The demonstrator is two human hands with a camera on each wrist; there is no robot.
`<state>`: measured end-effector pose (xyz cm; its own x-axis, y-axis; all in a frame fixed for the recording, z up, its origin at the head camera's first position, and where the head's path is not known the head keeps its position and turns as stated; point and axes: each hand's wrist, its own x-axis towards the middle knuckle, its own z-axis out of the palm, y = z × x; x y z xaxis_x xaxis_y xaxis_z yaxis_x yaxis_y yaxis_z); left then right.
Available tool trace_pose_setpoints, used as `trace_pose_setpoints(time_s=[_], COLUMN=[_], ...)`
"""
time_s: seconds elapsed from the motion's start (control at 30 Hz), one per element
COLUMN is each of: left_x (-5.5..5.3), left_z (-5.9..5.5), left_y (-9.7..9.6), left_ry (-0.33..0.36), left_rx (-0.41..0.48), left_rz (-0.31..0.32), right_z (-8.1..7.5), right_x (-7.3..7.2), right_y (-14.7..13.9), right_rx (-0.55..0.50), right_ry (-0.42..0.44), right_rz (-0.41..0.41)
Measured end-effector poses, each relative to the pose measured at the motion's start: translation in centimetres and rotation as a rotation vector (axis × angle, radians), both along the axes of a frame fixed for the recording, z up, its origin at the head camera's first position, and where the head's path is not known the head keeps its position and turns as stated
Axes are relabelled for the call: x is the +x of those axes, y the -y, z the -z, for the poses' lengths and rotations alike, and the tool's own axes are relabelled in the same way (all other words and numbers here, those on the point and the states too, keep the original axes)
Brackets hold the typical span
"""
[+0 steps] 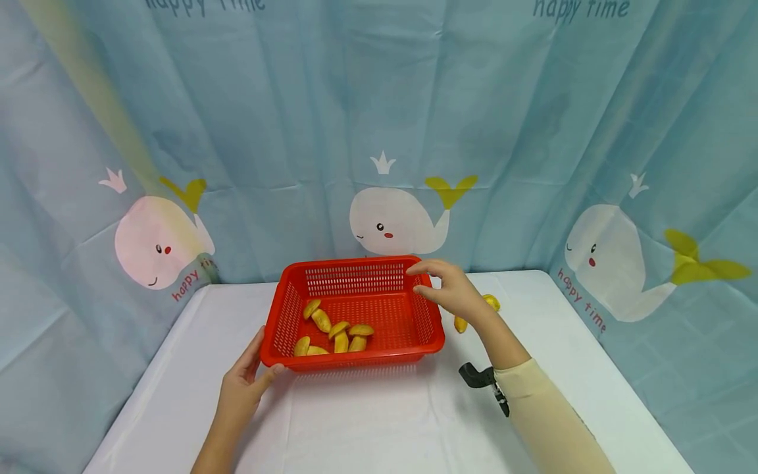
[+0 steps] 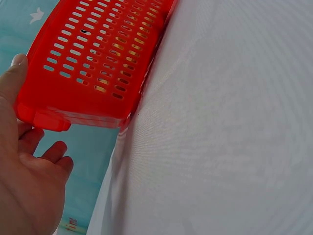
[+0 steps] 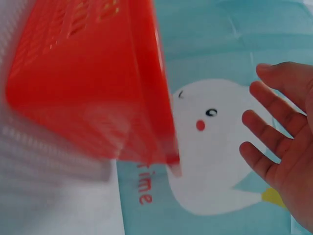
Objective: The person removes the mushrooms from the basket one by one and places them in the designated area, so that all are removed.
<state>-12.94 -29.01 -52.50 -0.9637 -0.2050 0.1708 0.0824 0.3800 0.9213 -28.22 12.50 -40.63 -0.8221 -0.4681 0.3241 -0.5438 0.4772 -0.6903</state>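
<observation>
The left grip (image 1: 241, 385) clamps a plastic basket (image 1: 379, 357) of mushrooms (image 1: 359, 331) near the counter's (image 1: 355, 428) back edge. The right grip (image 1: 453, 289) hovers, fingers apart.

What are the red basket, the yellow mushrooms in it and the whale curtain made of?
The red basket looks like moulded plastic, slightly shiny, with regular slots and a smooth rim. The yellow mushrooms look smooth, perhaps plastic or foam; too small to be sure. The whale curtain seems faintly sheeny cloth or sheeting, given its creases.
</observation>
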Motion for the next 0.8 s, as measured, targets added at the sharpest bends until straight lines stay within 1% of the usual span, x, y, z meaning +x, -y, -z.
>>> trace_pose_setpoints(time_s=[0.23, 0.37, 0.63, 0.8], left_x=[0.0, 0.1, 0.0, -0.1], left_z=[-0.1, -0.2, 0.1, 0.3], left_y=[0.0, -0.1, 0.0, 0.2], left_ry=[-0.012, -0.016, -0.048, -0.072], left_rx=[0.008, 0.021, 0.051, 0.049], left_rz=[0.011, 0.018, 0.037, 0.042], right_z=[-0.6, -0.8, -0.5, -0.8], right_x=[0.4, 0.5, 0.6, 0.9], right_y=[2.2, 3.7, 6.1, 7.5], right_rx=[-0.015, -0.004, 0.020, 0.042], right_ry=[0.002, -0.019, -0.015, 0.000], right_rz=[-0.072, -0.105, -0.130, -0.158])
